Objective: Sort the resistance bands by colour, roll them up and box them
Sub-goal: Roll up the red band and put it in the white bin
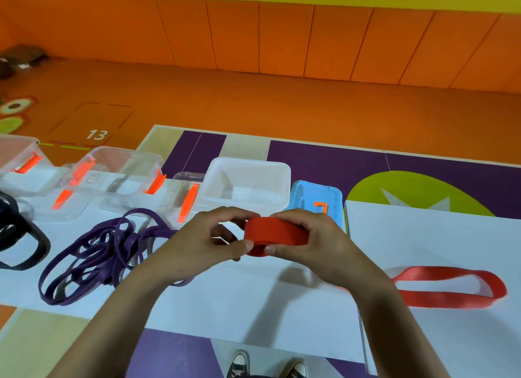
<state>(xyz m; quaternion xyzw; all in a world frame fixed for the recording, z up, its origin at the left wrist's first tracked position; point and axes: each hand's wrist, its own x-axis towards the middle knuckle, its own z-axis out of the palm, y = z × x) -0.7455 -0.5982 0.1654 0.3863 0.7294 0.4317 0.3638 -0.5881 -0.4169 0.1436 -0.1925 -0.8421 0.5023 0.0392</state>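
Far left of the left hand [203,239], black bands [17,236] are running off the frame edge, and purple bands [98,259] are lying tangled beside its wrist. The left hand is pinching a rolled red band [275,232] and the right hand [310,236] is curling round it, hiding its far side. Right of that hand, a loose red band [451,287] is lying partly behind the forearm.

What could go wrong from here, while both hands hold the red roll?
1. The red roll is pinched between the left hand and right hand; if the grip loosens, it may unroll.
2. The loose red band lies close by the right forearm, which might drag it.
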